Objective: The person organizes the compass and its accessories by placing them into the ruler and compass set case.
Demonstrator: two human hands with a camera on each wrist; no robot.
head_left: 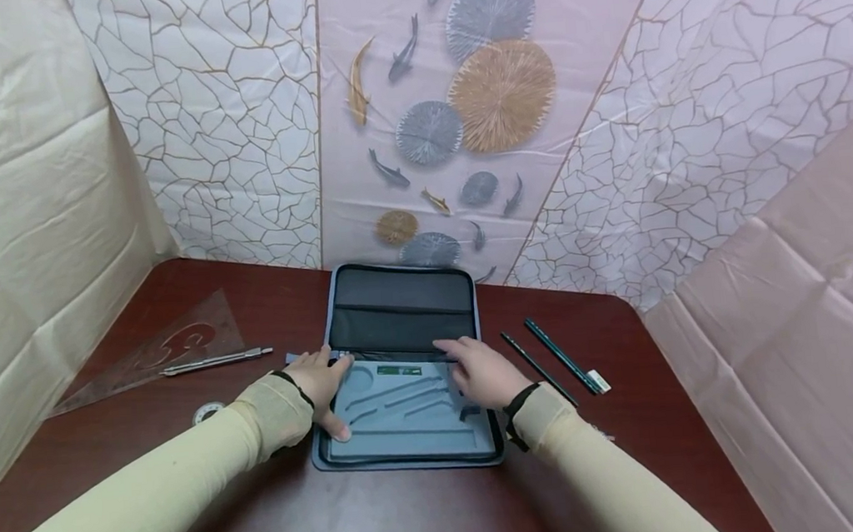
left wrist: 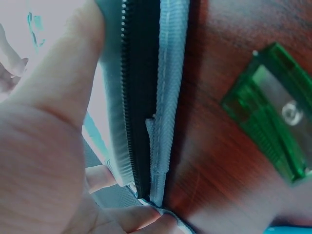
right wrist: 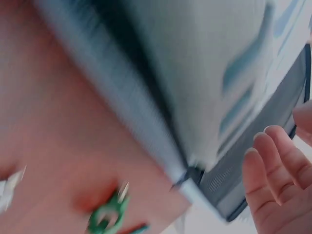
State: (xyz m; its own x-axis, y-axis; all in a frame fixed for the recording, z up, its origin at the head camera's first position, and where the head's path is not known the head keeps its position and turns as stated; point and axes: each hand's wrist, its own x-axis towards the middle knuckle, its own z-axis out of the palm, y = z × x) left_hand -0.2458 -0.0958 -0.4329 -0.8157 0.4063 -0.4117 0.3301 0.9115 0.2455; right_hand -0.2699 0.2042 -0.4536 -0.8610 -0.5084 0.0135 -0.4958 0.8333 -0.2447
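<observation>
A zip case (head_left: 403, 305) lies unfolded on the table, its dark lid lined with a pocket. A pale blue-grey moulded insert (head_left: 403, 441) with several shaped recesses fills the lower half, and a small green piece (head_left: 400, 370) shows near its top. My left hand (head_left: 318, 385) rests over the left edge, thumb on the insert and fingers by the hinge. In the left wrist view, those fingers touch the case's edge beside the zip (left wrist: 127, 97). Over the insert's upper right side, my right hand (head_left: 486, 374) has its fingers extended and grips nothing.
On the left lie a clear set square (head_left: 199, 338), a metal compass (head_left: 216, 362) and a round white item (head_left: 207, 412). Dark green pencils (head_left: 561, 355) and a white eraser (head_left: 598, 381) lie right. A green sharpener (left wrist: 273, 112) sits beside the case's left edge.
</observation>
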